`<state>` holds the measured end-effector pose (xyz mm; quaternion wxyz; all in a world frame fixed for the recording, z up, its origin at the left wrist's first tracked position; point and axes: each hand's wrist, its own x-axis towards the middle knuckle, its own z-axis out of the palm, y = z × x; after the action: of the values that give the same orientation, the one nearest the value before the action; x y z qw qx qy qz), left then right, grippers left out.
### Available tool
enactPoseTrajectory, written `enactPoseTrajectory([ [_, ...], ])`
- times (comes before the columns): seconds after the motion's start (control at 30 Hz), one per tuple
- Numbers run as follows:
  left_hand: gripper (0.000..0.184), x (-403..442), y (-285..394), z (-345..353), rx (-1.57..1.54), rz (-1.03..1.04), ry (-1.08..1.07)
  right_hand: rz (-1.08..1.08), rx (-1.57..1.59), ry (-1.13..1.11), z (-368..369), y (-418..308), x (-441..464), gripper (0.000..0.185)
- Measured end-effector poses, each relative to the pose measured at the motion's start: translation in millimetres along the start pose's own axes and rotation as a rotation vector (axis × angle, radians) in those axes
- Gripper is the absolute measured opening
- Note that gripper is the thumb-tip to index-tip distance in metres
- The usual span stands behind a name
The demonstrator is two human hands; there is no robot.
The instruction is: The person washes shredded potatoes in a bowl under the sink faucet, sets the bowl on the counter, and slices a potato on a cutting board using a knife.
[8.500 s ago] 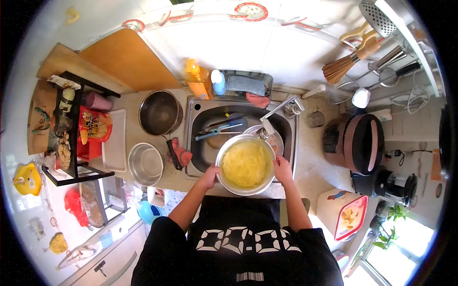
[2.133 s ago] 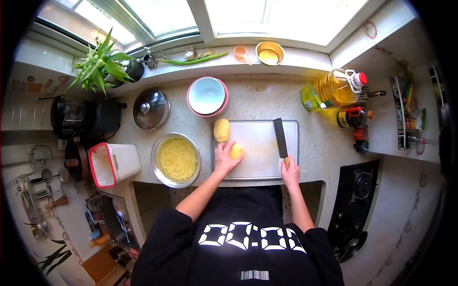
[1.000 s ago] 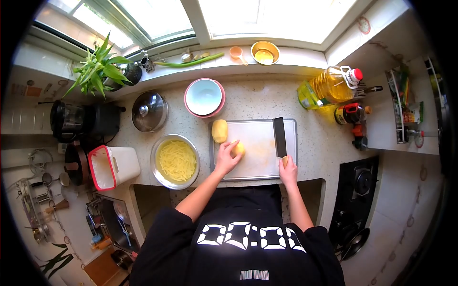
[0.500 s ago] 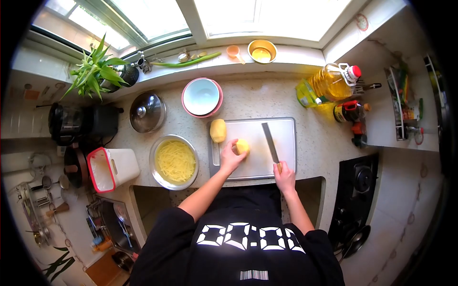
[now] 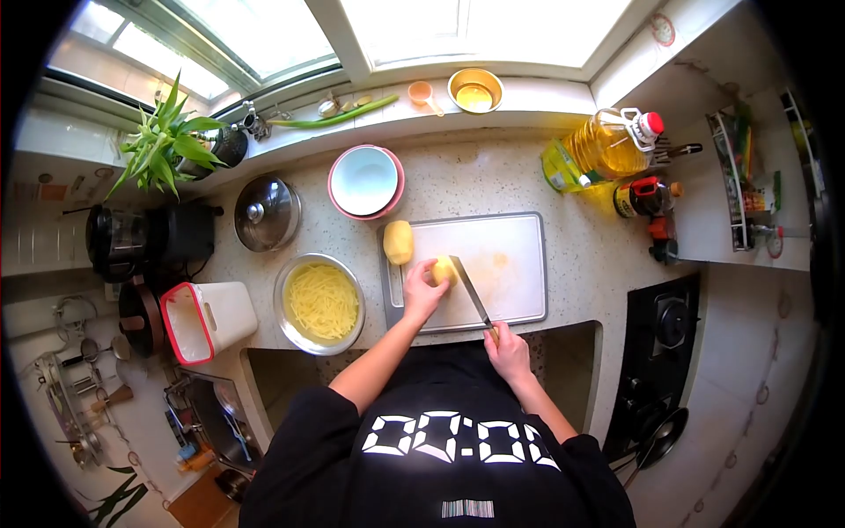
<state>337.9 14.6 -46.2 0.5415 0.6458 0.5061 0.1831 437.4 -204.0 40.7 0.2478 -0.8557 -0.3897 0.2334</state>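
My left hand (image 5: 423,290) grips a cut piece of peeled potato (image 5: 444,269) on the left half of the grey-edged cutting board (image 5: 519,264). In my right hand (image 5: 509,352) is a kitchen knife (image 5: 473,292), its fingers closed round the wooden handle. The blade points up and to the left, with its tip end right beside the potato piece; whether it touches cannot be made out. A whole peeled potato (image 5: 399,242) lies at the board's upper left corner. Left of the board, a metal bowl holds shredded potato (image 5: 323,301).
Stacked bowls (image 5: 364,181) stand behind the board, with a glass lid (image 5: 267,214) to their left. A red-rimmed white bin (image 5: 224,313) is at far left. Oil (image 5: 607,145) and sauce bottles (image 5: 641,197) stand back right, beyond the black stove (image 5: 656,370).
My right hand has brought the knife leftward, from the board's right side to the potato piece. My left hand keeps its hold on the potato. The view has shifted slightly.
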Motion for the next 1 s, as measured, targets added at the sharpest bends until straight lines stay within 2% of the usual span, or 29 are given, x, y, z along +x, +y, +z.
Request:
enactPoseTrajectory([
  [1.0, 0.050, 1, 10, -3, 0.049, -0.081, 0.021, -0.044, -0.094, -0.048, 12, -3, 0, 0.026],
])
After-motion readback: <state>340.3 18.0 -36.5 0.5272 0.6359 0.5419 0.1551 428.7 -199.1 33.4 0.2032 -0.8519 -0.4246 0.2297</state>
